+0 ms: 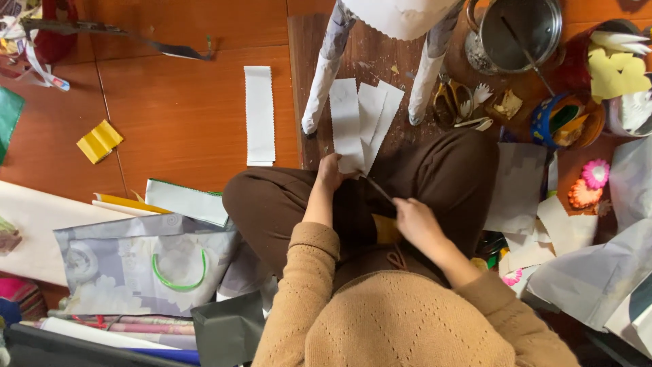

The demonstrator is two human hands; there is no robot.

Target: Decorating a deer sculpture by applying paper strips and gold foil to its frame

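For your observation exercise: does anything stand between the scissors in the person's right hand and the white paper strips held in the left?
Nothing visible does. The left hand holds the fanned white paper strips up over the lap, and the scissors in the right hand point at their lower edge, with only open space between.

Both forearms, in tan knitted sleeves, rise from the lower middle of the frame toward its centre. The left hand [331, 170] sits higher, just left of centre, its fingers closed in a pinching grip with the wrist straight. The right hand [415, 221] lies lower and right of centre, fingers curled shut, knuckles facing up.
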